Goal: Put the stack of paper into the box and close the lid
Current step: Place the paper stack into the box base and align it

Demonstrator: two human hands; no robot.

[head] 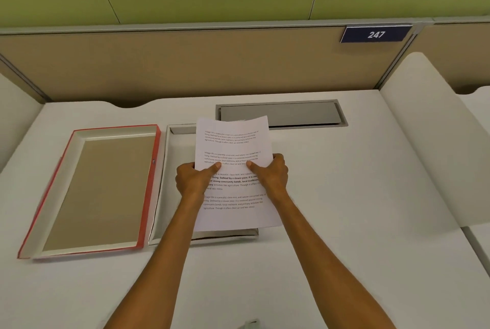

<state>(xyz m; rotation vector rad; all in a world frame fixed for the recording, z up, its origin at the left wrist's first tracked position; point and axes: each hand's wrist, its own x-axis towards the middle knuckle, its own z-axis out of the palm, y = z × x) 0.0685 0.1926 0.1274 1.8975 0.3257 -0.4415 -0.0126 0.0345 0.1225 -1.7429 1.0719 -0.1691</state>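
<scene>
A stack of white printed paper is held above the open white box in the middle of the desk, covering most of it. My left hand grips the stack's left edge, thumb on top. My right hand grips its right edge the same way. The paper's far end curves upward slightly. The box's lid, red-edged with a brown inside, lies upside down to the left of the box, touching it.
A grey cable hatch is set into the white desk behind the box. A beige partition with a blue sign reading 247 stands at the back. A white divider rises on the right.
</scene>
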